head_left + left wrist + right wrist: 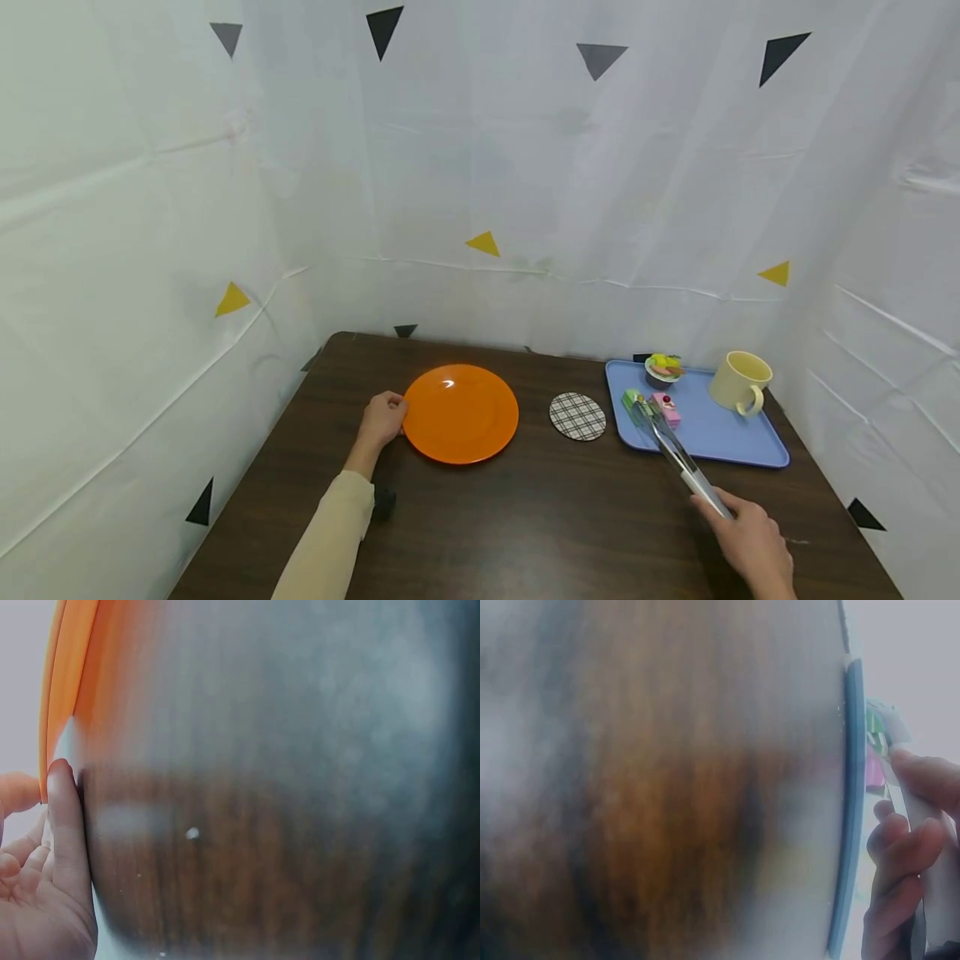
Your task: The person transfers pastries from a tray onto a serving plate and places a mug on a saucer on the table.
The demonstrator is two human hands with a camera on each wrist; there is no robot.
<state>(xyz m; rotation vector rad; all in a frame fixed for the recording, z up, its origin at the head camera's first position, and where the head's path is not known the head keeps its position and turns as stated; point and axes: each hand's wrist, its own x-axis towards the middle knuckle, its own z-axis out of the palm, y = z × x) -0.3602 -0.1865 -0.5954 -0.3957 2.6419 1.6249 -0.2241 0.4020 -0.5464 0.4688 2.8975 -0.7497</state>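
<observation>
At its left edge, an orange plate (461, 414) is pinched by my left hand (382, 419); the left wrist view has a finger (66, 832) by the rim's underside. My right hand (752, 540) grips metal tongs (673, 448) by their pale handle. The tongs' tips overlap a small green cake (630, 398) on the blue tray (708, 446). Right beside the tips lies a pink cake (666, 408) with a red berry on top. In the right wrist view, fingers (904, 855) curl round the tongs, with bits of green and pink beyond.
Behind the cakes on the tray stands a small cup of yellow-topped food (663, 371). A yellow mug (741, 382) occupies the tray's right side. Between plate and tray lies a round checked coaster (577, 417). White curtains (525, 167) enclose the dark wooden table (525, 533).
</observation>
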